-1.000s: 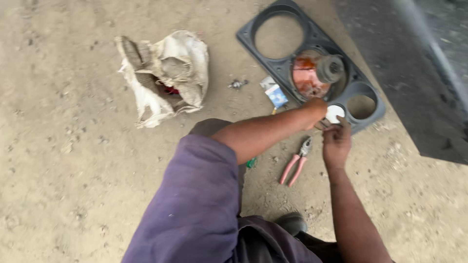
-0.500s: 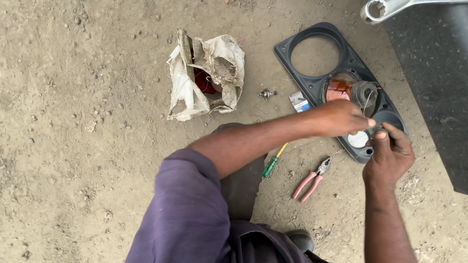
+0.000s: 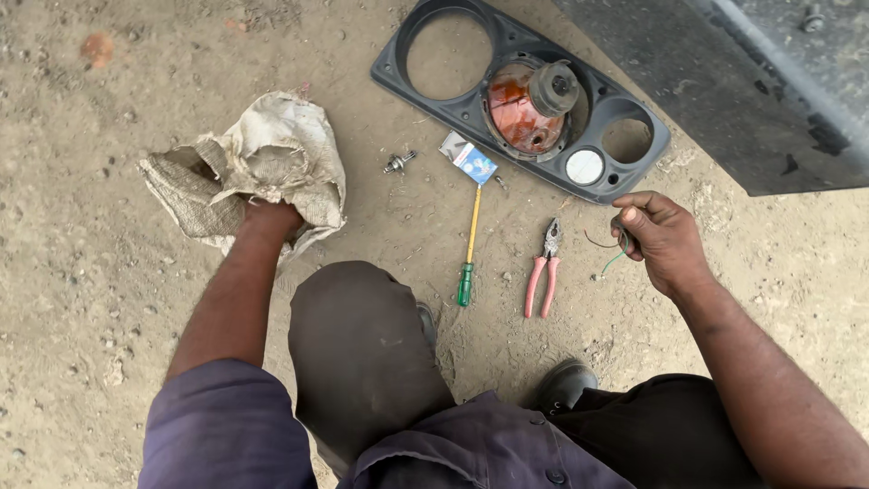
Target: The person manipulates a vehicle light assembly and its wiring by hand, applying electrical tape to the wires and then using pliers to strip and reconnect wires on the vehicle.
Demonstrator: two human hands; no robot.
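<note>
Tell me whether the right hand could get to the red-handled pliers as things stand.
Probably yes. The pliers lie in the open on the dirt, just left of the right hand, with nothing between them. But that hand is closed on a small part with thin wires, so its grip looks occupied.

Left hand [image 3: 270, 217] left the panel [image 3: 471, 109] for the sack [image 3: 262, 154].
</note>
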